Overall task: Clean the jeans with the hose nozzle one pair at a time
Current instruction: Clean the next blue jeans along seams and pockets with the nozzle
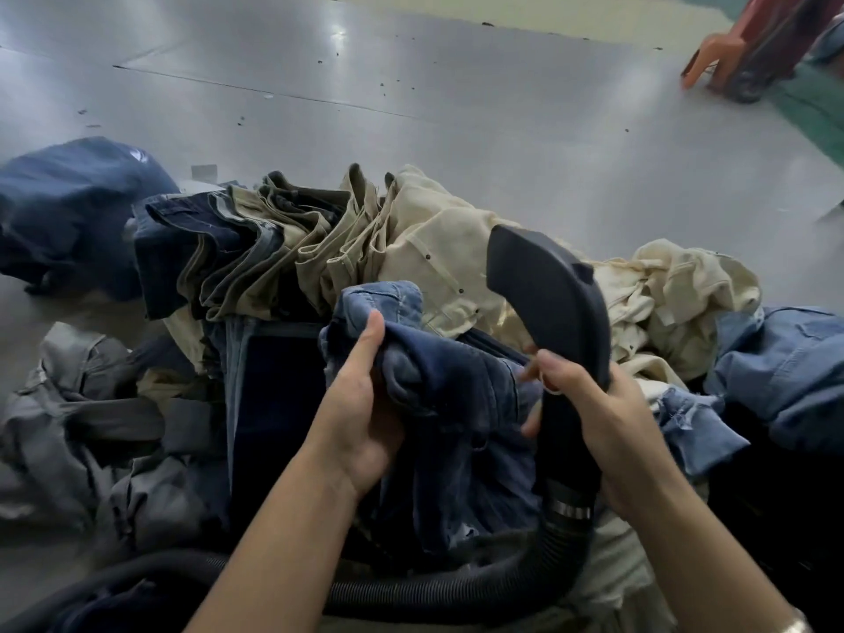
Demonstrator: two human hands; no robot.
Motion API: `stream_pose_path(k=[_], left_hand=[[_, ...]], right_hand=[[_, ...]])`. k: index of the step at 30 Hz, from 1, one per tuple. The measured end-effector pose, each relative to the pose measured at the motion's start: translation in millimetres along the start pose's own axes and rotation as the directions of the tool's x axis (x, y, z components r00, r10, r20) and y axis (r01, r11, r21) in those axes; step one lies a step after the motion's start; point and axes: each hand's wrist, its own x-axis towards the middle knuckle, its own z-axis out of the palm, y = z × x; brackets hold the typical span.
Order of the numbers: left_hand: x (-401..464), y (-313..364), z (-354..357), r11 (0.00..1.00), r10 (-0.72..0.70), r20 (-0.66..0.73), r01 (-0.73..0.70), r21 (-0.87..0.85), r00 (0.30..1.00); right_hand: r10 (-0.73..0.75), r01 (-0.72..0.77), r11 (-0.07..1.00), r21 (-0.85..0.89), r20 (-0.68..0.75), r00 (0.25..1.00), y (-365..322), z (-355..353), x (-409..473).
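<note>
- Grey sheet-metal table (456, 93) stretches away towards twelve o'clock, speckled with bits of lint, and an orange plastic stool (712, 61) stands on the green floor at two o'clock.
- Across the middle we see a row of folded trousers (283, 239), dark denim at nine o'clock running into khaki and cream towards one o'clock, with loose grey garments (77, 404) heaped at eight o'clock.
- Our left hand (365, 404) grips a bunched fold of the blue jeans (456, 404), thumb pressed over the top of the cloth, holding the pair up just in front of us at six o'clock.
- Our right hand (598, 422) is wrapped around the neck of the black hose nozzle (543, 285), whose flat mouth points up and away towards twelve o'clock, clear of the denim.
- Its ribbed hose (411, 591) loops down and across towards seven o'clock.
- We judge this pair is being gathered and positioned; cleaning of it is not under way, as the nozzle mouth faces off the fabric.
- Next we would need to tip the mouth down onto the denim while the left hand pulls the cloth taut.
</note>
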Motion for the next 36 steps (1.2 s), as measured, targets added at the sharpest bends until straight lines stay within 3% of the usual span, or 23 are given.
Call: stream_pose_path(k=[4,8,11,17,19,24,30,32,36], left_hand=[[11.0,2.5,4.8,0.990,0.141,-0.201,-0.135,0.045,0.969],[13.4,5.3,5.0,0.976,0.207,-0.238,-0.185,0.111,0.949],[11.2,2.7,2.0,0.968,0.221,-0.134,-0.199,0.155,0.966],[9.3,1.5,-2.3,0.978,0.183,-0.089,-0.172,0.116,0.979],[9.3,3.0,-0.9,0.980,0.167,-0.084,-0.156,0.122,0.982],[9.1,-1.0,2.5,0.988,0.117,0.053,-0.122,0.100,0.992],[2.0,-8.7,-3.5,0.990,0.063,0.220,-0.089,0.113,0.973],[2.1,-7.3,-6.8,0.969,0.106,0.312,-0.169,0.182,0.944],[6.1,-2.2,-13.4,0.802,0.251,0.291,-0.366,0.471,0.923]], right_hand=[[0.018,-0.002,0.996,-0.086,0.185,0.983,-11.5,-5.1,-28.5],[0.077,0.051,0.946,-0.321,0.374,0.924,-12.9,3.5,-40.8],[0.110,0.013,0.933,-0.360,0.318,0.942,-10.5,10.7,-36.7],[0.042,-0.041,0.977,-0.208,0.004,0.999,-18.5,2.1,-16.1],[0.071,-0.060,0.981,-0.186,0.051,0.996,-23.3,-4.9,-22.0],[0.135,-0.044,0.939,-0.340,0.249,0.959,-20.1,8.6,-44.0],[0.045,-0.040,0.954,-0.297,0.010,0.999,-25.6,7.1,-21.7],[0.082,-0.075,0.971,-0.227,0.023,0.996,-31.9,-0.8,-24.1],[0.162,-0.099,0.957,-0.273,0.221,0.962,-35.8,0.3,-41.3]])
